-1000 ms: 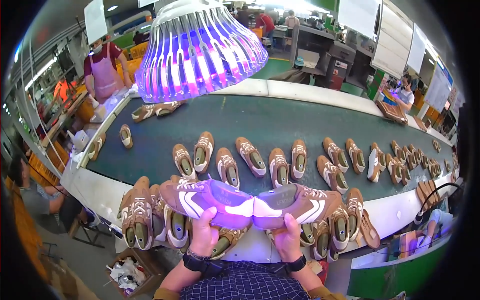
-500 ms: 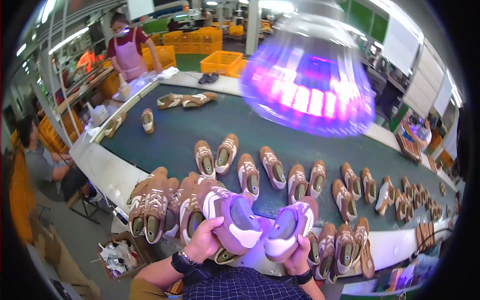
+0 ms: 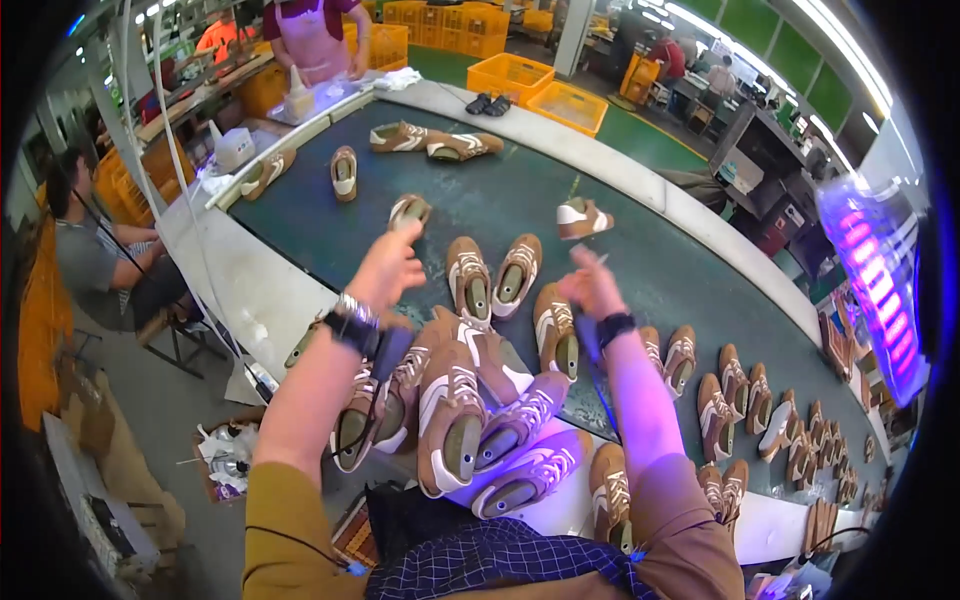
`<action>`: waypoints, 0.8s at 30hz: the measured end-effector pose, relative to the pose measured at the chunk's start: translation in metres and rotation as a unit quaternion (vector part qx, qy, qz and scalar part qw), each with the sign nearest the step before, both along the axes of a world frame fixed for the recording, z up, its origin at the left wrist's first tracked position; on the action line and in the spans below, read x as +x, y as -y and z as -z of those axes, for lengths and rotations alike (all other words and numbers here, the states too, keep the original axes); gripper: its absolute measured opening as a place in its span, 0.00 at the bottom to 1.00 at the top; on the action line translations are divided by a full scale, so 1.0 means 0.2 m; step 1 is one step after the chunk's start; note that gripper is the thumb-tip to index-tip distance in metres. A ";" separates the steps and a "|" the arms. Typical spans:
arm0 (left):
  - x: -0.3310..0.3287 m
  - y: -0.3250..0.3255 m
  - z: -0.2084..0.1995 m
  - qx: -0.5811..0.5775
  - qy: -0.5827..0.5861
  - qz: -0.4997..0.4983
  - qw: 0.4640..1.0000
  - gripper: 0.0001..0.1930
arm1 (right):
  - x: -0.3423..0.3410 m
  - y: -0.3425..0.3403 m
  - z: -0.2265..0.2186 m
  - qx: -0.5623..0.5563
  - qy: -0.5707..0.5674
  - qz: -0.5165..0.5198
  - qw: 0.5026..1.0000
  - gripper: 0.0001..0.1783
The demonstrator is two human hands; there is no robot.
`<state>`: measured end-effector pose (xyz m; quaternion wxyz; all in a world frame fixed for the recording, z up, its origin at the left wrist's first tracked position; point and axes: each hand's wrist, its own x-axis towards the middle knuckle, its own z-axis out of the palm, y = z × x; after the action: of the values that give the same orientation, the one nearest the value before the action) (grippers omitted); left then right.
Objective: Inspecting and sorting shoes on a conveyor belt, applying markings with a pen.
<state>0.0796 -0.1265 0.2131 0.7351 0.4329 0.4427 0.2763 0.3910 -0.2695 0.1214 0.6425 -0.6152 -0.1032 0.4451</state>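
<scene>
Both my arms reach out over the dark green conveyor belt (image 3: pixel 660 255). My left hand (image 3: pixel 388 268) is open, its fingers apart. Just beyond it is a brown and white sneaker (image 3: pixel 408 210), partly covered by the hand; whether they touch I cannot tell. My right hand (image 3: pixel 594 285) is also open and holds nothing. Farther out, apart from the fingers, a second sneaker (image 3: pixel 582 219) shows its white heel. Between my arms several laced brown sneakers sit close together, one (image 3: pixel 452 420) on top near my body. Two more (image 3: pixel 468 277) stand on the belt between the hands.
A row of sneakers (image 3: pixel 735 385) runs along the belt to the right. A glowing purple lamp (image 3: pixel 872 290) hangs at the right. Across the belt stand yellow crates (image 3: pixel 510 78) and a person in a pink apron (image 3: pixel 312 40). Another person (image 3: pixel 105 250) sits at the left.
My hands have let go of the two sneakers they held and moved forward over the belt. Two sneakers now lie beyond them. The view has turned, with the lamp farther right.
</scene>
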 end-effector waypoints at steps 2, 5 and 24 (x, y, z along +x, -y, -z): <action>-0.11 0.20 -0.01 0.072 0.010 0.105 0.992 0.31 | -0.19 0.09 0.13 -0.040 0.298 -0.327 0.896 0.36; -0.29 0.57 -0.02 0.287 -0.077 0.264 0.918 0.35 | -0.54 0.24 0.28 -0.240 0.405 -0.416 0.778 0.47; -0.36 1.08 0.21 0.451 -0.147 0.166 0.865 0.39 | -0.29 0.59 -0.37 -0.022 -0.009 -0.317 0.948 0.24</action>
<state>0.0082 -0.3435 0.1719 0.4211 0.8198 0.2945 0.2530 0.3334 -0.3879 0.1954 0.4559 -0.5606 -0.2774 0.6333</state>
